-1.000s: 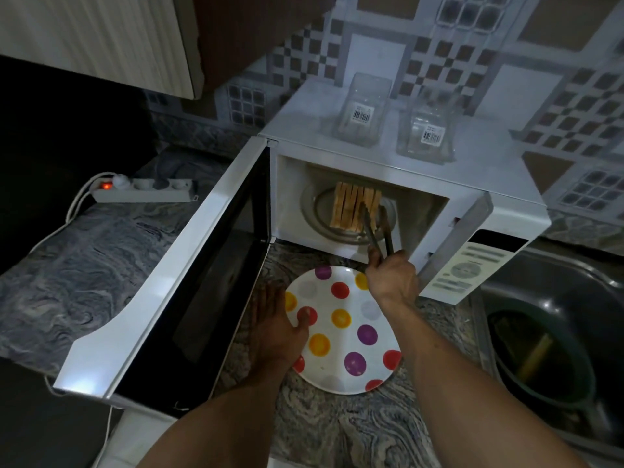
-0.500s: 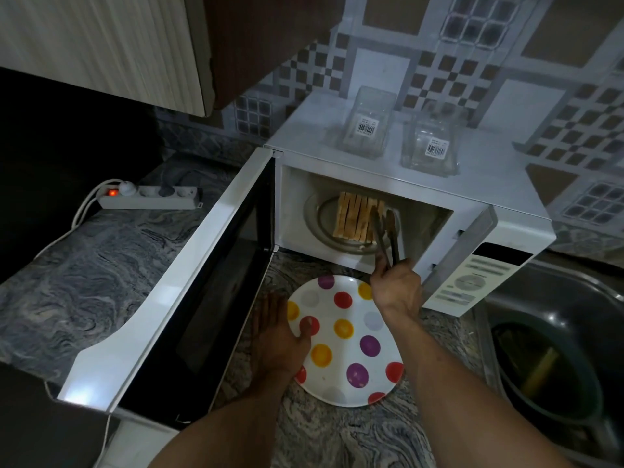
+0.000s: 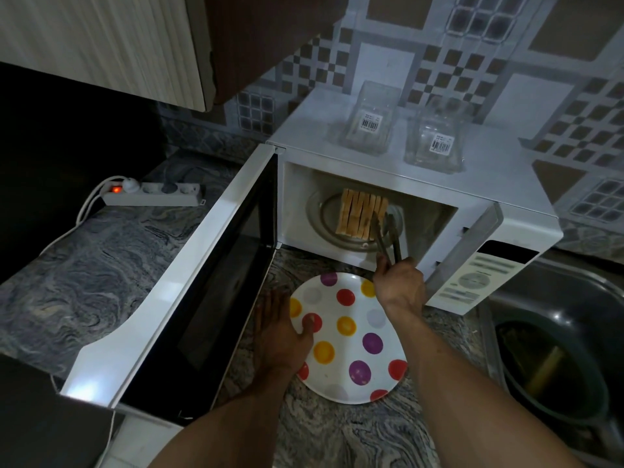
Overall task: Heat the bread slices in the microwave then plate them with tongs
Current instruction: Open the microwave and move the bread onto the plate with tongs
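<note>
A row of several bread slices [image 3: 359, 214] stands on edge on the glass turntable [image 3: 320, 219] inside the white microwave [image 3: 499, 184], whose door [image 3: 189, 275] hangs wide open to the left. My right hand [image 3: 400, 285] grips dark metal tongs [image 3: 388, 236] that reach into the cavity, tips at the right end of the slices. A white plate [image 3: 341, 390] with coloured dots lies on the counter in front of the microwave. My left hand [image 3: 280, 336] rests flat on the counter, its thumb on the plate's left rim.
Two clear plastic containers [image 3: 369, 121] [image 3: 434, 143] sit on the microwave's top. A power strip [image 3: 152, 194] with a lit red switch lies on the marbled counter at left. A steel sink [image 3: 574, 298] holding a dark pot [image 3: 553, 369] is at right. A wall cabinet [image 3: 101, 42] hangs above.
The view has tilted slightly. My right hand holds the tongs at the right end of the bread much as before; the left hand stays on the plate's edge.
</note>
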`<state>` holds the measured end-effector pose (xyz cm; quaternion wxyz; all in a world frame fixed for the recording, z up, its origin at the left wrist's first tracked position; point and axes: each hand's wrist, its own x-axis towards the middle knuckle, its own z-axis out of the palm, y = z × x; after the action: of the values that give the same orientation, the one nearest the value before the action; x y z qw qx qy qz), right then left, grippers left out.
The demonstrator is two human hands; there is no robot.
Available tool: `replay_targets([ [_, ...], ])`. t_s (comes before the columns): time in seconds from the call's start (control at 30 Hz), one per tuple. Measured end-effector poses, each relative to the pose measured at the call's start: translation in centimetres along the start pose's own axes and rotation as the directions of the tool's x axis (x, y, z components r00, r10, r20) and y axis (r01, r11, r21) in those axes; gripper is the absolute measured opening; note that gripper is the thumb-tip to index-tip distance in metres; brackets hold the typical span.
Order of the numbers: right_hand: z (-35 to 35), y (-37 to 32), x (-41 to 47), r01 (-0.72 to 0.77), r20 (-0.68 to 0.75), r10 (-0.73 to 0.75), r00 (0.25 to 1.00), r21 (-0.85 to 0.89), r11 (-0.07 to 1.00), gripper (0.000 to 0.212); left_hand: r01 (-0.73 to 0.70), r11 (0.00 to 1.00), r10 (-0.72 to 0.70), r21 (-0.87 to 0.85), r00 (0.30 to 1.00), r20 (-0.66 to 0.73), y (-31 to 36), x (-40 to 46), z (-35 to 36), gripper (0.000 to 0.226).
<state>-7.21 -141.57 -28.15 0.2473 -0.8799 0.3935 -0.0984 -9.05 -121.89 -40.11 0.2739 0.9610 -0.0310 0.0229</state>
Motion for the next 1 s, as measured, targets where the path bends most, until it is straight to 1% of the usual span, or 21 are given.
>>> replay_targets([
  [0.17, 0.1, -1.2, 1.6, -0.043, 0.000, 0.043, 0.999, 0.015, 0.999, 0.049, -0.015, 1.000, 0.015, -0.013, 1.000, 0.014, -0.2, 0.2, 0.1, 0.080],
  [0.3, 0.0, -1.8, 2.6, -0.015, 0.008, 0.015, 1.000, -0.037, 0.999, 0.042, 0.001, 1.000, -0.001, 0.007, 1.000, -0.002, -0.2, 0.1, 0.3, 0.088],
  [0.4, -0.2, -1.9, 2.8, 0.009, 0.003, -0.009, 1.000, -0.067, 0.998, 0.037, 0.007, 1.000, -0.007, 0.009, 1.000, -0.004, -0.4, 0.2, 0.5, 0.089],
  [0.5, -0.5, -1.5, 2.5, 0.025, -0.012, -0.026, 1.000, -0.078, 0.997, 0.042, -0.001, 1.000, 0.001, 0.009, 1.000, -0.016, -0.5, 0.3, 0.7, 0.087],
  [0.57, -0.7, -1.0, 2.1, 0.036, -0.050, -0.039, 0.998, -0.060, 0.998, 0.047, -0.001, 1.000, 0.001, 0.008, 1.000, -0.007, -0.6, 0.3, 0.7, 0.085],
  [0.67, -1.5, 0.2, 1.1, 0.064, -0.103, -0.069, 0.992, -0.059, 0.996, 0.052, -0.004, 1.000, 0.004, -0.007, 1.000, 0.013, -0.5, 0.2, 0.5, 0.084],
  [0.73, -2.0, 0.9, 0.4, 0.083, -0.096, -0.086, 0.992, -0.032, 0.996, 0.050, -0.005, 1.000, 0.005, -0.017, 1.000, -0.006, -0.3, 0.2, 0.3, 0.083],
  [0.8, -2.9, 2.0, -0.9, 0.106, -0.097, -0.110, 0.989, -0.041, 0.994, 0.048, -0.002, 0.999, 0.001, -0.041, 1.000, -0.021, -0.2, 0.2, 0.1, 0.079],
  [1.0, -4.8, 7.3, -6.2, 0.269, -0.090, -0.275, 0.957, -0.077, 0.960, 0.046, -0.006, 0.999, 0.006, -0.045, 1.000, 0.018, -0.5, 0.5, 0.3, 0.072],
])
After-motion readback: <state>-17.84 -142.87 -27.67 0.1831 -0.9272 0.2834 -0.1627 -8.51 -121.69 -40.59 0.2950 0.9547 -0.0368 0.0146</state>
